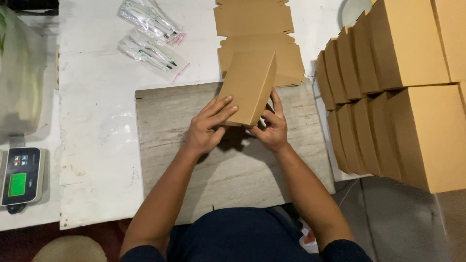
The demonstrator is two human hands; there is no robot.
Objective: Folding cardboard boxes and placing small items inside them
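I hold a folded brown cardboard box (248, 85) tilted above a grey wooden board (228, 160). My left hand (208, 126) grips its lower left side, fingers lying across the top face. My right hand (272, 127) holds its lower right end, with fingers tucked under the edge. Behind the box lie flat, unfolded cardboard blanks (255, 24) on the white table (97, 121).
Rows of finished brown boxes (388, 97) stand stacked at the right. Clear plastic packets with small tools (150, 36) lie at the back left. A digital scale with a green display (22, 174) sits at the left edge, beside a clear bag (19, 73).
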